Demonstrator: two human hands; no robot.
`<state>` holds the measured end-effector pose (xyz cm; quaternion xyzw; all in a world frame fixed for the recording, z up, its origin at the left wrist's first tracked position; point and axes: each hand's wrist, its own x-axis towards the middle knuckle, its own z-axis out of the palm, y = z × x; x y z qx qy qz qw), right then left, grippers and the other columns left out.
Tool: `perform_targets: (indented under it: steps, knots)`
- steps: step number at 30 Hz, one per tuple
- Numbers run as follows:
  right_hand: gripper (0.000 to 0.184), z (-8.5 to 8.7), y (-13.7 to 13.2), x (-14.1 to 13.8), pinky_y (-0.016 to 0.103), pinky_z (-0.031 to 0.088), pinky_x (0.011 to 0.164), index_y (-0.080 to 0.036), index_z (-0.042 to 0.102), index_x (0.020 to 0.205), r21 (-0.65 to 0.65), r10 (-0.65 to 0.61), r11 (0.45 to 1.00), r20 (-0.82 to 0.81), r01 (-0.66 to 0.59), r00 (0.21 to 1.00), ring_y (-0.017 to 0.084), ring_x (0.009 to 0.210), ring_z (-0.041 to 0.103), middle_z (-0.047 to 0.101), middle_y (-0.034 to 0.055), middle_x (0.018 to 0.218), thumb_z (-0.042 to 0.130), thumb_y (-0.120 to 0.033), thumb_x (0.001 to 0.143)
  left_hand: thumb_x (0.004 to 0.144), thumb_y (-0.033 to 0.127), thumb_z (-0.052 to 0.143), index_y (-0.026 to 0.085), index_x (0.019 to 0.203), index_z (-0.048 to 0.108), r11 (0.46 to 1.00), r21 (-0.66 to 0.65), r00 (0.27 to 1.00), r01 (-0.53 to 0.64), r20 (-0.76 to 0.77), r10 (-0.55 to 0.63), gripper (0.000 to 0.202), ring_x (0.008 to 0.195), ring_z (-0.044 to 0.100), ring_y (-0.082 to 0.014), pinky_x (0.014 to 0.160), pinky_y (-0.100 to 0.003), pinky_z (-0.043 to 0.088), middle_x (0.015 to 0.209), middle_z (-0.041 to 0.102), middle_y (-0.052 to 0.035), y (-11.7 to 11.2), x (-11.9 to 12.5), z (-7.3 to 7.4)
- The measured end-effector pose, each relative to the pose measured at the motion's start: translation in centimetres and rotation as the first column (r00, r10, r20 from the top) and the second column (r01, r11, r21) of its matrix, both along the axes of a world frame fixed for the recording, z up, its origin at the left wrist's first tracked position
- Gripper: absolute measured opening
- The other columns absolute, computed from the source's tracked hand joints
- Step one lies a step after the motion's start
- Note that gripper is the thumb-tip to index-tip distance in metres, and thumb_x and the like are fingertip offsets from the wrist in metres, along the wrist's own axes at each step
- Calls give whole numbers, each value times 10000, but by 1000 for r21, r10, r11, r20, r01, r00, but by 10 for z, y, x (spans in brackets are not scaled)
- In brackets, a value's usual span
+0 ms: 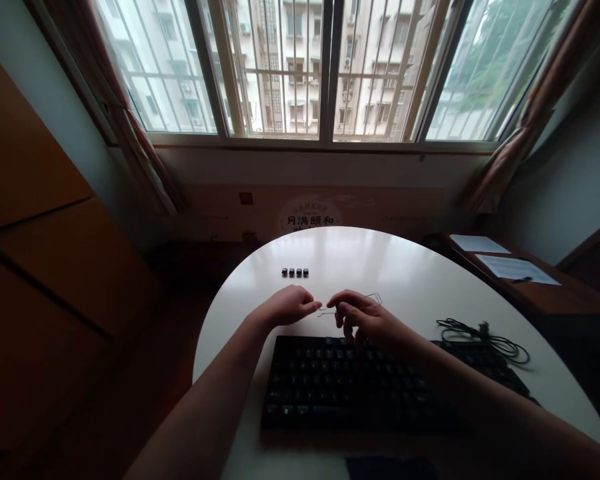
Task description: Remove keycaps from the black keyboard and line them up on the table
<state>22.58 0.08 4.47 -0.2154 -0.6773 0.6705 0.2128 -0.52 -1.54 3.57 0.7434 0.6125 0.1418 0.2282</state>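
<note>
My right hand (363,319) pinches a wire keycap puller (379,297) above the back edge of a black keyboard (320,380). The puller's squared wire end sticks out behind the fingers, and its thin prongs point left. My left hand (294,305) is closed, with thumb and forefinger together close to the prong tips. Whether it grips the wire or some small piece is too small to tell. Beyond the left hand, several black keycaps (299,273) stand in a short row on the white table (245,293).
A coiled black cable (485,337) lies over the keyboard's right back part and onto the table. A dark flat item (390,468) is at the near edge of the view. To the right, a brown side table (575,300) bears papers (517,269) and a pen (523,280).
</note>
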Motion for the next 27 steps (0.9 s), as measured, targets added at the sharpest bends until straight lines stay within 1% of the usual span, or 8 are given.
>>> perform_targets:
  steps: [3,6,11,13,16,20,24,27]
  knots:
    - [363,-13,4,0,214,522,466,-211,517,1128,30,8,1000,-12,-8,1000,125,659,595,566,14,864,577,-493,909,847,548,493,175,574,563,996,-94,1000,6,-30,-9,467,493,369,-119,491,-279,232,510,455,23,-1,3,-1]
    - [400,-27,6,-2,197,469,443,-200,492,1094,76,-22,997,-67,27,997,117,635,569,559,24,873,542,-552,912,840,551,499,179,558,535,988,-155,999,24,-40,-30,468,483,379,-119,484,-281,233,511,458,21,-3,7,0]
    - [368,-44,6,-2,195,298,434,-192,476,952,126,-119,983,-130,135,984,76,503,358,427,-48,662,483,-560,947,833,553,508,185,543,510,983,-178,998,39,-47,-48,468,467,375,-119,476,-283,229,512,477,17,-5,7,2]
    - [370,-46,6,-1,208,290,462,-186,485,921,181,-130,972,-102,147,986,90,526,342,399,-50,632,457,-553,963,831,548,515,186,540,512,982,-183,998,40,-42,-48,464,463,373,-119,480,-285,232,515,494,13,-5,7,2]
    - [378,-45,7,1,222,329,511,-178,488,903,235,-144,959,-65,155,987,102,578,371,441,-24,679,437,-546,974,824,543,528,187,530,511,980,-195,999,48,-14,-52,462,461,372,-120,481,-287,232,505,488,11,-5,8,2]
    - [376,-43,7,2,227,336,529,-181,474,897,271,-150,950,-34,153,988,108,582,383,456,-19,682,419,-543,981,803,544,557,188,515,475,964,-251,995,89,64,-76,465,463,349,-115,473,-283,224,489,418,25,-6,8,5]
    - [396,-41,6,3,234,343,539,-186,467,884,328,-159,933,5,149,987,117,578,407,473,-15,678,396,-564,979,738,560,645,194,533,407,917,-354,974,181,195,-117,483,476,294,-99,459,-262,210,508,322,51,-7,4,10]
    - [399,-37,4,3,244,356,560,-188,471,893,382,-145,917,48,116,988,126,593,425,490,-10,689,385,-567,980,709,553,688,198,560,392,881,-404,956,248,247,-155,485,485,290,-95,457,-254,211,526,318,58,-5,1,10]
